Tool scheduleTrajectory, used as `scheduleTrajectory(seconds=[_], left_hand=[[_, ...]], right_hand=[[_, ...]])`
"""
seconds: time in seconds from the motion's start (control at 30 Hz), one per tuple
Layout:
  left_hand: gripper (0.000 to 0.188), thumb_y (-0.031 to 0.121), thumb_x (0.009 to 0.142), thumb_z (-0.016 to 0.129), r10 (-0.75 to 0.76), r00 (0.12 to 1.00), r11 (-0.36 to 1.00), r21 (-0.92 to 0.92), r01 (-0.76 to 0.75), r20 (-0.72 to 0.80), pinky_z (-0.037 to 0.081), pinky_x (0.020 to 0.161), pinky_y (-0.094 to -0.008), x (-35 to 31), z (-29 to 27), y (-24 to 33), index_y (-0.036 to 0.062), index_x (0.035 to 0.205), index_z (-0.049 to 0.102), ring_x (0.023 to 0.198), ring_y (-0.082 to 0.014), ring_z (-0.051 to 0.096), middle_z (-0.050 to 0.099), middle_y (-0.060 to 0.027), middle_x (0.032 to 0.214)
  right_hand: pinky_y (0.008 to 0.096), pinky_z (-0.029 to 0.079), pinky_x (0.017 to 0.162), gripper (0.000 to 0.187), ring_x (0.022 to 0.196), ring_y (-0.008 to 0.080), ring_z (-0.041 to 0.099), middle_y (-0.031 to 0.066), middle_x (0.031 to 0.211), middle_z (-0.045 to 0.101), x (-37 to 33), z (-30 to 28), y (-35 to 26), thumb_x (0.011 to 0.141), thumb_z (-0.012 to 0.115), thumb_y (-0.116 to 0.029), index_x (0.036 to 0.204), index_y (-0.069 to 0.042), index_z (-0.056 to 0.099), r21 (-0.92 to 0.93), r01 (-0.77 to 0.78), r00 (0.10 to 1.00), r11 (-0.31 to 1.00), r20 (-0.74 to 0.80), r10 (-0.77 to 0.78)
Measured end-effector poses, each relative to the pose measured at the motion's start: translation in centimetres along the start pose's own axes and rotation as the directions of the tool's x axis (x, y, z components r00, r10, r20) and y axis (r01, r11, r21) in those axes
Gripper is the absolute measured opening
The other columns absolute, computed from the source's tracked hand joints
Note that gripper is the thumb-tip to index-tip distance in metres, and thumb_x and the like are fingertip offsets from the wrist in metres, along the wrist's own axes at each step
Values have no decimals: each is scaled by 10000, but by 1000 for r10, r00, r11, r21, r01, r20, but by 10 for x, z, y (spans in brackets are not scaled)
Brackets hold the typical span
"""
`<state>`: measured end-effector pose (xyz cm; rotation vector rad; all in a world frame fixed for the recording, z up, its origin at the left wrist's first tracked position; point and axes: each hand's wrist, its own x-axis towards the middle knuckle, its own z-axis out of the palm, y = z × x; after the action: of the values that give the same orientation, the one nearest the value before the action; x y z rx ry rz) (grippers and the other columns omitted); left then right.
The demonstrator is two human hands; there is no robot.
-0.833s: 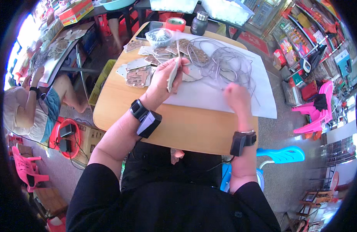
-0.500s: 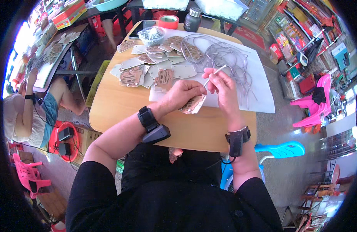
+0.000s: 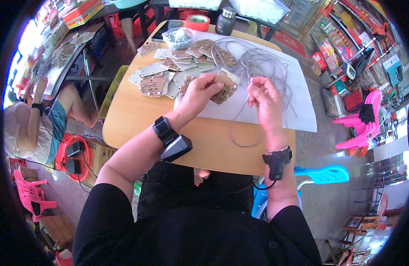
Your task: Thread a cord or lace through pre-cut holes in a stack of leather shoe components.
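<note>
My left hand (image 3: 196, 95) pinches a small brown plaque (image 3: 226, 87) with dark markings and a pale edge, holding it tilted above the white sheet (image 3: 297, 97). To its right, my right hand (image 3: 264, 98) is raised with thumb and fingertips closed on a thin grey cord (image 3: 231, 133). That cord droops in a loop over the table's near part. A tangle of similar grey cords (image 3: 268, 66) lies beyond my right hand. Left of it spreads a pile of brown and grey plaques (image 3: 152, 85), partly hidden behind my left hand.
Along the far edge of the wooden table (image 3: 138, 128) are a bowl of small pieces (image 3: 178, 40), a phone (image 3: 167, 29), a red tape roll (image 3: 198, 23) and a dark bottle (image 3: 225, 22). Another person (image 3: 29, 128) sits at the left. A pink chair (image 3: 363, 122) stands right.
My left hand has lifted the plaque up and away from me, turning its face toward me. The thin white stick no longer shows in my right hand; a cord now hangs there.
</note>
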<state>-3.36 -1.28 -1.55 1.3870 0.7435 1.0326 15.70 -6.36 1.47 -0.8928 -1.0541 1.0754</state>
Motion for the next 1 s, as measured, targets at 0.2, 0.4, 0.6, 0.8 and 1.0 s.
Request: scheduleTrajectory(seconds=[0.2, 0.4, 0.6, 0.8, 1.0], left_hand=[[282, 153, 825, 653, 219, 974, 904, 388, -179, -60, 485, 700, -289, -11, 13, 7, 22, 1073, 622, 793, -163, 613, 641, -111, 869], [229, 119, 797, 660, 385, 923, 734, 599, -321, 23, 480, 712, -339, -10, 16, 9, 45, 1012, 643, 800, -259, 609, 642, -106, 859], [155, 92, 752, 659, 576, 814, 522, 730, -442, 80, 485, 678, -379, -9, 17, 6, 84, 908, 662, 768, -270, 584, 601, -69, 782], [154, 59, 724, 661, 658, 743, 403, 776, -485, 122, 491, 662, -363, -10, 18, 6, 100, 873, 665, 759, -252, 586, 600, -54, 783], [183, 52, 732, 663, 610, 776, 416, 769, -486, 160, 489, 688, -370, -11, 17, 3, 90, 910, 662, 796, -267, 590, 615, -64, 828]], right_hand=[[196, 374, 471, 136, 543, 21, 476, -40, 627, 561, -9, 18, 12, 821, 685, -146, 793, -37, 608, -402, 26, 1000, 915, -6, -31], [203, 350, 465, 156, 533, 25, 458, -35, 604, 546, -10, 17, 12, 801, 689, -142, 764, -18, 602, -497, -44, 997, 867, -81, 4], [196, 328, 416, 167, 474, 24, 434, -20, 581, 537, -9, 18, 11, 783, 694, -150, 738, -23, 596, -426, -84, 995, 901, -84, 53], [199, 305, 368, 151, 408, 32, 398, -24, 553, 507, -8, 15, 9, 778, 684, -133, 708, -47, 581, -235, -206, 979, 950, -53, 199], [188, 329, 396, 187, 454, 36, 430, -13, 609, 535, -8, 15, 14, 784, 705, -169, 748, -31, 584, -199, -187, 982, 962, -22, 186]])
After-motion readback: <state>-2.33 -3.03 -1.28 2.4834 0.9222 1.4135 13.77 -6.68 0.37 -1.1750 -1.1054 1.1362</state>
